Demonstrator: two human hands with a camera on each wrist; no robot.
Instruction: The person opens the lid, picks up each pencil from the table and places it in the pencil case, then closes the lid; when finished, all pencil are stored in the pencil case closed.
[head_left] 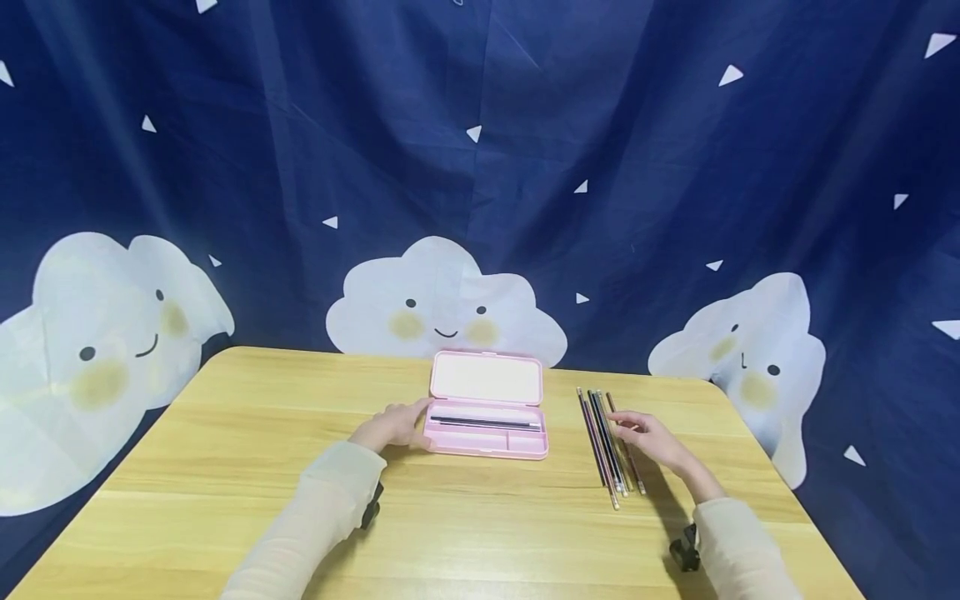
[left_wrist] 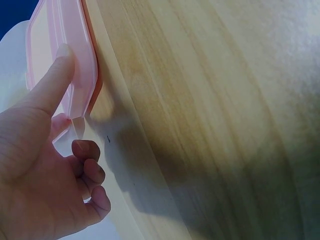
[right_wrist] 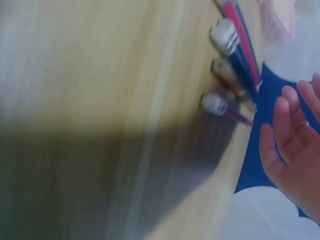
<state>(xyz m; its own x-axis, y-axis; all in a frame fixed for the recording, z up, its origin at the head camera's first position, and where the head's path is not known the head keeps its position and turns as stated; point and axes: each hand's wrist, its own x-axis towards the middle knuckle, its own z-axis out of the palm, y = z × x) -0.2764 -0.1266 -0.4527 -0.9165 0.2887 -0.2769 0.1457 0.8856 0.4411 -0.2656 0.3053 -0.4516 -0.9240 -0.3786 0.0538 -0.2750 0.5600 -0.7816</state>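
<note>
A pink pencil case (head_left: 457,445) lies with its lid (head_left: 487,377) raised at the back of the table. Dark pencils (head_left: 483,423) rest in its long compartment. My left hand (head_left: 393,425) holds the case's left end; the left wrist view has the thumb (left_wrist: 59,70) on the case (left_wrist: 86,55) and the other fingers bent near its end. To the right, several loose pencils (head_left: 600,442) lie side by side, some with white erasers (right_wrist: 225,34). Over their right side hovers my right hand (head_left: 651,437), its fingers loosely bent, with no pencil seen in its hold.
The wooden table (head_left: 480,533) carries the case and pencils. Behind its far edge hangs a dark blue curtain (head_left: 390,150) with clouds and white triangles. A dark device (head_left: 684,548) is strapped at the right wrist, another (head_left: 372,506) at the left.
</note>
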